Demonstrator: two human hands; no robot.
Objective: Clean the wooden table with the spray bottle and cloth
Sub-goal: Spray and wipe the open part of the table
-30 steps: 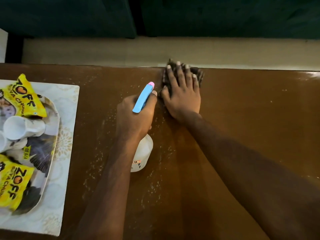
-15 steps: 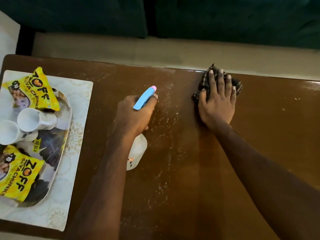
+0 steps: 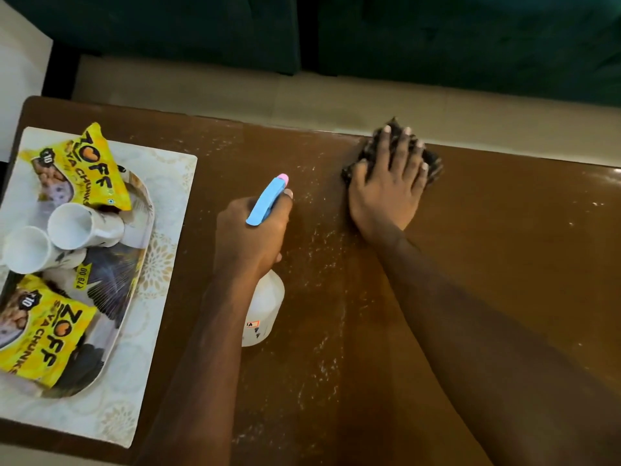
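Note:
My left hand (image 3: 250, 235) is closed around the neck of a white spray bottle (image 3: 263, 307) with a blue trigger head and pink nozzle, held just above the middle of the brown wooden table (image 3: 504, 264). Flat on a dark checked cloth (image 3: 433, 159), my right hand (image 3: 386, 186) presses it onto the table near the far edge, fingers spread. White spray droplets speckle the wood between the two hands and down toward the front edge.
On the left lies a pale patterned placemat (image 3: 161, 297) bearing a tray (image 3: 131, 317) with two white cups (image 3: 70, 227) on their sides and two yellow snack packets (image 3: 84, 166). Beyond the table's far edge are a beige floor strip and a dark green sofa (image 3: 437, 38).
My right hand has slid the cloth to the right along the far edge, away from the bottle. The left hand with the bottle has barely moved; the view has shifted.

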